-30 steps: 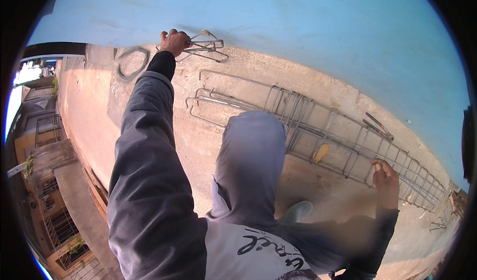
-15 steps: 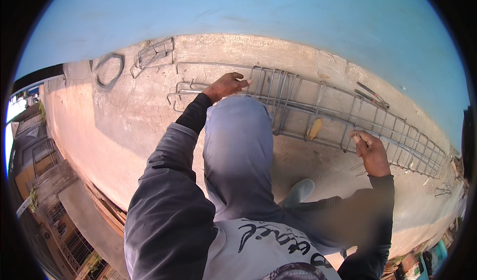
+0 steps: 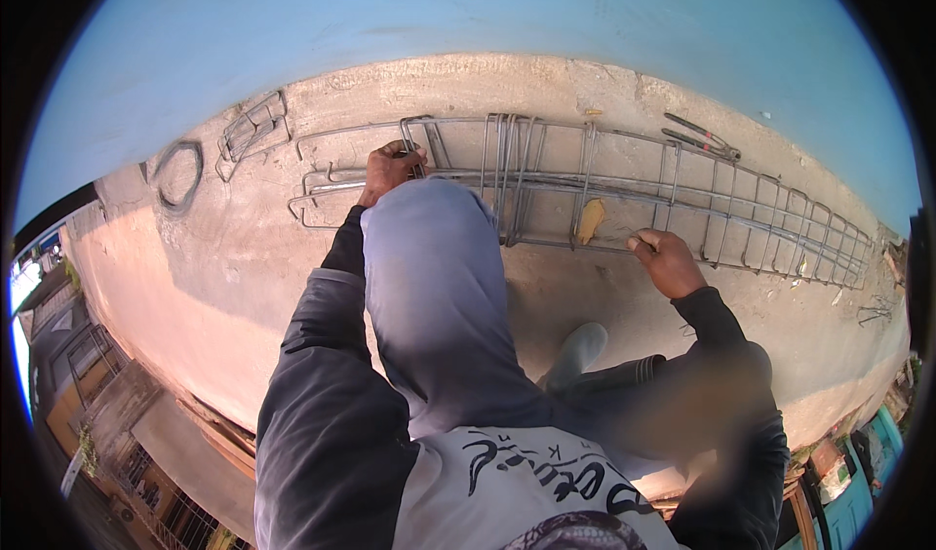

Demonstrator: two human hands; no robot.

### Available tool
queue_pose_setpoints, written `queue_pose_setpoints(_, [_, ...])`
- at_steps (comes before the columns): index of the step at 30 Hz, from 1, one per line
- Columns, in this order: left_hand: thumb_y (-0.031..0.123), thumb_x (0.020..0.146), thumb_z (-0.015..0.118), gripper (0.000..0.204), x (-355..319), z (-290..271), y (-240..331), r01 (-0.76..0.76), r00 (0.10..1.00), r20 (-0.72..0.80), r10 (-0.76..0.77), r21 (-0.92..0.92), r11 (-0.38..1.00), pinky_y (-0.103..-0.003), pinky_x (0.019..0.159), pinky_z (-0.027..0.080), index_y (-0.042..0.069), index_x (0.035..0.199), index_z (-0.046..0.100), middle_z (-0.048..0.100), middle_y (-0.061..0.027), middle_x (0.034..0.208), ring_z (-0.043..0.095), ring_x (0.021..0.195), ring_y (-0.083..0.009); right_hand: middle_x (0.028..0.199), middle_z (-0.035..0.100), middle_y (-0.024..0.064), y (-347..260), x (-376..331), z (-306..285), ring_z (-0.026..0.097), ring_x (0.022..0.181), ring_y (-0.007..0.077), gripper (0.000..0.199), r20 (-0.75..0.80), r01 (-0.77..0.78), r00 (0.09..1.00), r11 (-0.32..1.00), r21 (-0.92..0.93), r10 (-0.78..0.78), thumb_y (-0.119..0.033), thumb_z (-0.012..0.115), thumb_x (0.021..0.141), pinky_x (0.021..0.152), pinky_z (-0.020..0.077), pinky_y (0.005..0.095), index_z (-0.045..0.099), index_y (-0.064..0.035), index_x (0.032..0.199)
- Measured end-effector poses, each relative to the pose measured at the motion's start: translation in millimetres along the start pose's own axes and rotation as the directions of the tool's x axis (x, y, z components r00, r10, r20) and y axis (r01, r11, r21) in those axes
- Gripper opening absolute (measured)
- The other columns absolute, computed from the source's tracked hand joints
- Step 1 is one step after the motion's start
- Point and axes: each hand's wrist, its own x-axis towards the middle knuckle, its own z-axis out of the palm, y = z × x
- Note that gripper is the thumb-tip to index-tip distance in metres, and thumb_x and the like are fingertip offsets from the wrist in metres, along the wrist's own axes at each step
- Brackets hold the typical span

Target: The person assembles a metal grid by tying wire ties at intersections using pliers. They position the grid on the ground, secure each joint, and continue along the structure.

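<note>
Change: the left hand (image 3: 388, 170) has come off the small bent wire piece (image 3: 252, 126) at the far left and now sits on the long grey steel rebar cage (image 3: 585, 194); the right hand (image 3: 669, 260) has shifted left along the cage's near bar.
Left hand: fingers curled round a stirrup loop near the cage's left end, gripping it.
Right hand: clenched over the near long bar, about mid-length, just right of a yellowish scrap (image 3: 590, 220) lying inside the cage.
Cage: lies flat on the pale concrete slab (image 3: 244, 287), running left to right, its right end tapering toward the far right rim.
Stirrups: bunched close together between the two hands, spaced apart farther right.
Edges: a blue wall (image 3: 487, 23) rises just beyond the cage; the slab's near edge drops away at lower left to a street below.
Open room: bare concrete lies left of the cage up to a dark wire coil (image 3: 178, 173), and along the near side toward the right.
Loose tool: dark long-handled cutters (image 3: 702, 138) rest beside the wall, far right.
</note>
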Motion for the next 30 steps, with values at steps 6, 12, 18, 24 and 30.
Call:
queue_pose_setpoints(6, [0.010,0.086,0.076,0.017,16,-44,6,-0.094,0.990,-0.087,0.109,0.163,0.982,-0.025,0.055,0.048,0.001,0.100,0.071,0.065,-0.0028,0.076,0.060,0.061,-0.0115,0.099,0.068,0.0248,27,66,72,0.064,0.097,0.0427,0.036,-0.262,0.065,0.964,0.995,0.078,-0.043,-0.031,0.060,0.092,0.086,0.0492,0.0454,0.068,0.0001,0.108])
queue_pose_setpoints(12, [0.021,0.085,0.077,0.033,28,-130,-21,-0.116,0.884,-0.376,0.277,0.397,0.910,-0.031,0.063,0.050,-0.005,0.104,0.070,0.070,-0.0103,0.078,0.064,0.066,-0.0199,0.111,0.066,0.0258,19,93,118,0.060,0.107,0.0447,0.041,-0.351,-0.134,0.906,0.948,0.290,0.236,-0.033,0.052,0.095,0.094,0.0457,0.0489,0.065,0.0006,0.114])
queue_pose_setpoints(18, [0.042,0.087,0.071,0.046,-7,-51,77,-0.138,0.759,-0.139,0.636,0.920,0.367,-0.040,0.082,0.053,0.002,0.109,0.070,0.074,-0.0163,0.098,0.071,0.094,-0.0291,0.115,0.065,0.0248,30,101,121,0.059,0.110,0.0440,0.036,-0.412,-0.178,0.773,0.789,0.588,0.482,-0.030,0.048,0.096,0.093,0.0447,0.0473,0.066,-0.0016,0.110])
queue_pose_setpoints(24, [0.032,0.098,0.058,0.039,-31,103,214,-0.715,0.690,0.673,0.267,0.574,0.399,-0.035,0.087,0.051,-0.001,0.116,0.068,0.073,-0.0128,0.098,0.066,0.091,-0.0223,0.108,0.067,0.0224,31,117,126,0.062,0.096,0.0422,0.031,-0.401,-0.004,0.790,0.658,0.753,0.463,-0.027,0.052,0.094,0.083,0.0469,0.0445,0.068,-0.0015,0.103])
queue_pose_setpoints(30, [0.045,0.096,0.059,0.060,30,219,175,-0.844,0.535,0.844,-0.036,0.536,0.019,-0.039,0.107,0.044,0.003,0.139,0.053,0.061,-0.0189,0.132,0.057,0.124,-0.0316,0.093,0.069,0.0210,41,134,142,0.064,0.088,0.0401,0.028,-0.561,0.124,0.704,0.703,0.700,0.435,-0.025,0.054,0.092,0.078,0.0476,0.0428,0.071,-0.0033,0.096])
